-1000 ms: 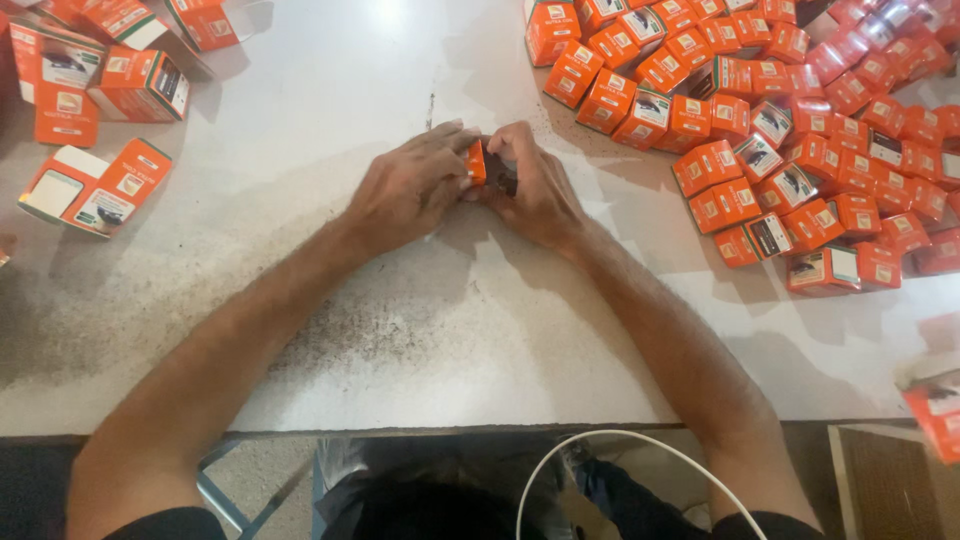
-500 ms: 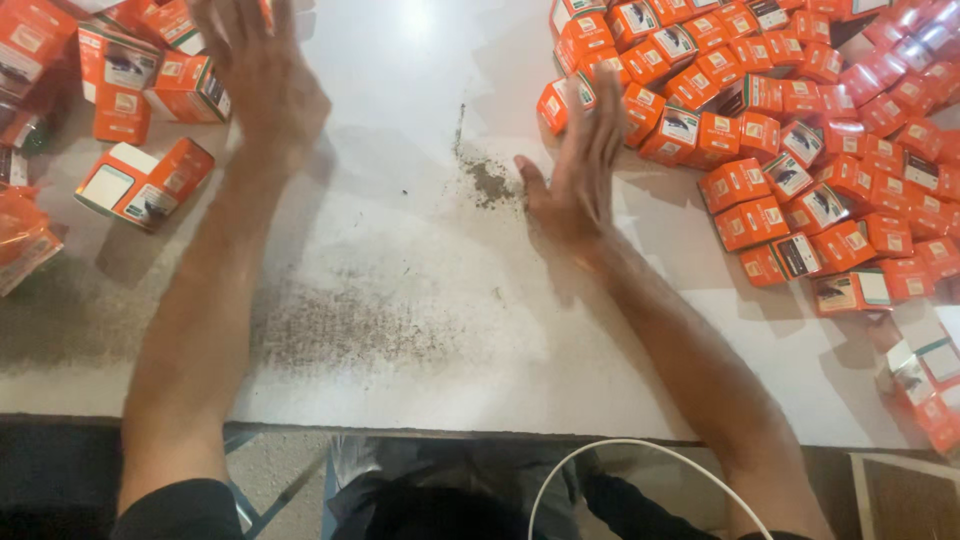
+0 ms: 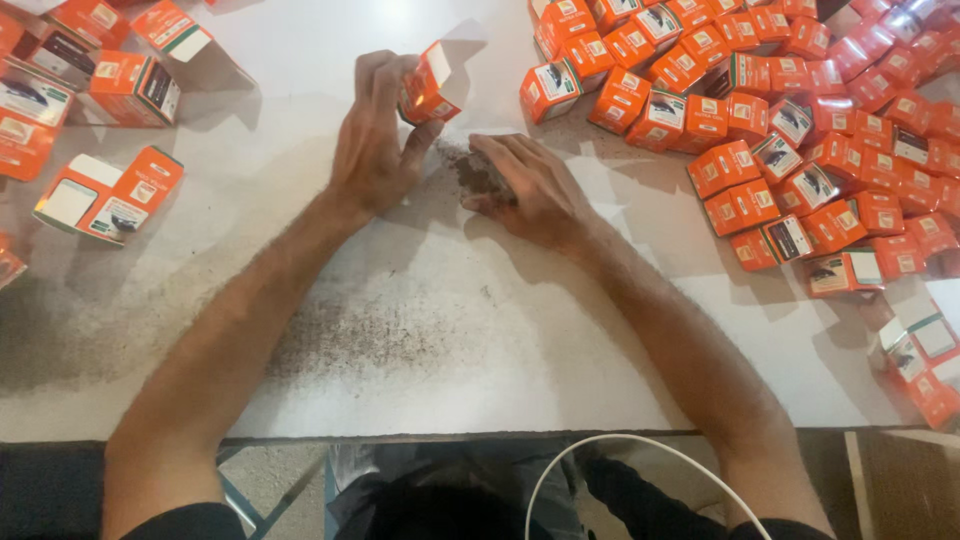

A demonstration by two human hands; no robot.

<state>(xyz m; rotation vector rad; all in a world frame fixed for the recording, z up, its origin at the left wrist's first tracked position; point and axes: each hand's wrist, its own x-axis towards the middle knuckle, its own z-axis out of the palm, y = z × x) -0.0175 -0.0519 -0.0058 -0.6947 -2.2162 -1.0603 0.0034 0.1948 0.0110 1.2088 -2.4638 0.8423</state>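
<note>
Orange carton in left hand, grip closed around it, right hand flat, fingers spread on white table

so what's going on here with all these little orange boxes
A person sits at a white table. The left hand holds one small orange box up with its end flap open. The right hand rests flat on a dark smudge on the table. A big pile of orange boxes lies to the right, a few more boxes to the left.
</note>
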